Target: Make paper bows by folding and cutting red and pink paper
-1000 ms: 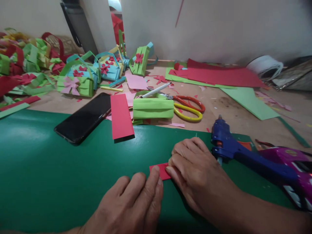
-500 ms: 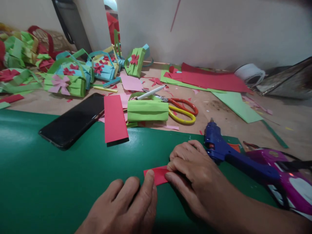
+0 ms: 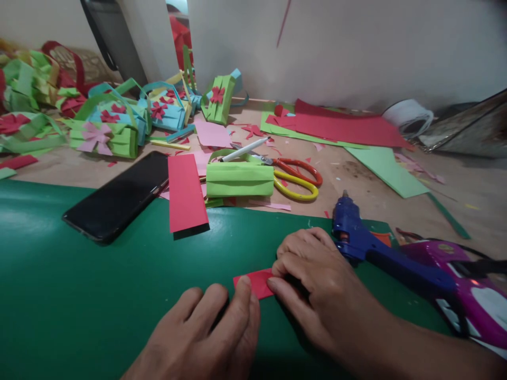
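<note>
Both hands meet at a small piece of red paper [image 3: 259, 283] low over the green mat [image 3: 119, 295]. My left hand [image 3: 209, 330] pinches its left end between thumb and index finger, the other fingers curled. My right hand [image 3: 317, 287] grips the right end, thumb in front and fingers behind, hiding that end. Further off, a folded red paper strip [image 3: 186, 192] leans beside a black phone [image 3: 119, 195]. To its right sits a folded green paper piece [image 3: 240, 179], with scissors [image 3: 299, 179] and a white pen [image 3: 245, 149] behind it.
A blue glue gun [image 3: 368, 243] lies just right of my right hand, near a purple and white object [image 3: 467, 285]. Small paper bags [image 3: 106, 138] with flowers crowd the back left. Red paper sheets [image 3: 344, 125] and a white roll [image 3: 410, 119] lie at the back right.
My left thumb and fingers have shifted very slightly right along the red paper. My right hand holds nearly the same place. The view has tilted a little.
</note>
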A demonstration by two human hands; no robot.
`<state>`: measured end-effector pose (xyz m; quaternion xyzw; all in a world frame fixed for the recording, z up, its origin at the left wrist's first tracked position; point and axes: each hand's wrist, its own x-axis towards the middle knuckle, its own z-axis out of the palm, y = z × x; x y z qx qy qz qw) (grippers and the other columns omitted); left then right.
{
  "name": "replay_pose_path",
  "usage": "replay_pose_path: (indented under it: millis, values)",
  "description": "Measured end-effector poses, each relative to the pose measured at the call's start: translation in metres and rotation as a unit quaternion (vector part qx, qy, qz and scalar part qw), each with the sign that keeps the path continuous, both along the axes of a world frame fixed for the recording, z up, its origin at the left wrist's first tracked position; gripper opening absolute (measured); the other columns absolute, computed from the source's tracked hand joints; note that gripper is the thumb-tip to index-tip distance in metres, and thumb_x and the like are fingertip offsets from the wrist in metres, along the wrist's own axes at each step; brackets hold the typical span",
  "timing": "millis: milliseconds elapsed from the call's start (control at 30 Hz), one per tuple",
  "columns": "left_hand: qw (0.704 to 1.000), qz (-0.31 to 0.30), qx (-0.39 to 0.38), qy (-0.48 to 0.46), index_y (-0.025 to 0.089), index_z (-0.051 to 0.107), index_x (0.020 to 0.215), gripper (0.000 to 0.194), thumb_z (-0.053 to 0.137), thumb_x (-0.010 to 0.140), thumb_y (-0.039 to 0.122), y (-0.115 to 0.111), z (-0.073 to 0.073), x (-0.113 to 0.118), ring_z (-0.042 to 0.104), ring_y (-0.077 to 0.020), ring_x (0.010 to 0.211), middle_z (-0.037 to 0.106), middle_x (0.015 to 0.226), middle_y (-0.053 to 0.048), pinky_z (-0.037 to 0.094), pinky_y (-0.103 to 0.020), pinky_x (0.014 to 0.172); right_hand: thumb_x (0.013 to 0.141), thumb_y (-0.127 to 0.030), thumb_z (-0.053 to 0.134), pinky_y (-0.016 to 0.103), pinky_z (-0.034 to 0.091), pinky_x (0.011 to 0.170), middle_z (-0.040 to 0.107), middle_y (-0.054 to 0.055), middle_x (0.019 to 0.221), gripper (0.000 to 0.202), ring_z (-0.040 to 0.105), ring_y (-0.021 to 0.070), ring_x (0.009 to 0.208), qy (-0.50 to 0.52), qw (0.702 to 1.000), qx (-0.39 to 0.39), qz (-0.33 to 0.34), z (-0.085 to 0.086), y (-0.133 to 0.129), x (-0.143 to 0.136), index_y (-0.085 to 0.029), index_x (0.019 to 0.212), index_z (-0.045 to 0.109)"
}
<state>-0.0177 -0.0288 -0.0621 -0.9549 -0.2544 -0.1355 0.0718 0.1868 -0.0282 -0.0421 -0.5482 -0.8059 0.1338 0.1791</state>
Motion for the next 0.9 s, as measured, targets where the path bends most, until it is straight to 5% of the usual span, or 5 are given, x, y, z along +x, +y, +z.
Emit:
replay_pose_path:
  millis: [200,433,567,700,900]
  values:
    - [0.999,0.0,-0.034,0.014,0.017,0.056,0.117,0.036,0.045,0.084,0.009,0.004,0.002,0.004,0.052,-0.0162,0.073,0.065,0.107,-0.003,0.042,-0.03,0.058,0.084,-0.012,0.048,0.039,0.031,0.068,0.053,0.006,0.067,0.023,0.044,0.0203,0.067,-0.02,1.0,0.008,-0.005,-0.001,0.003,-0.003,-0.015,0.063,0.057]
    - [0.996,-0.022,-0.074,0.039,0.016,0.054,0.121,0.048,0.048,0.085,0.047,0.005,0.003,0.001,0.05,-0.0198,0.075,0.063,0.105,-0.006,0.042,-0.033,0.057,0.082,-0.008,0.049,0.035,0.034,0.064,0.054,0.004,0.064,0.017,0.044,0.0179,0.062,-0.018,0.998,0.065,-0.004,-0.004,0.003,-0.002,-0.014,0.067,0.054]
    - [0.997,-0.015,-0.077,0.015,0.016,0.055,0.12,0.053,0.046,0.084,0.054,0.007,0.002,0.003,0.049,-0.0202,0.074,0.063,0.1,-0.006,0.041,-0.033,0.057,0.085,-0.008,0.047,0.038,0.037,0.073,0.055,0.002,0.063,0.02,0.047,0.0167,0.06,-0.033,0.996,0.083,0.006,-0.004,-0.001,0.005,-0.015,0.068,0.055]
    - [0.999,-0.031,-0.037,-0.026,0.017,0.057,0.115,0.045,0.047,0.085,0.049,0.011,-0.005,0.005,0.047,-0.0195,0.07,0.062,0.094,-0.005,0.038,-0.032,0.055,0.089,-0.009,0.038,0.045,0.03,0.089,0.064,0.002,0.072,0.026,0.056,0.0187,0.066,-0.069,0.994,0.079,0.031,-0.002,-0.011,0.014,-0.018,0.085,0.062]
    - [0.999,-0.034,-0.031,-0.017,0.017,0.056,0.116,0.057,0.044,0.081,0.061,0.012,-0.006,0.006,0.047,-0.0199,0.072,0.062,0.095,-0.005,0.037,-0.032,0.057,0.096,-0.015,0.022,0.048,0.033,0.079,0.068,0.009,0.079,0.043,0.06,0.0267,0.071,-0.168,0.968,0.158,0.099,-0.001,-0.017,0.009,-0.019,0.109,0.063]
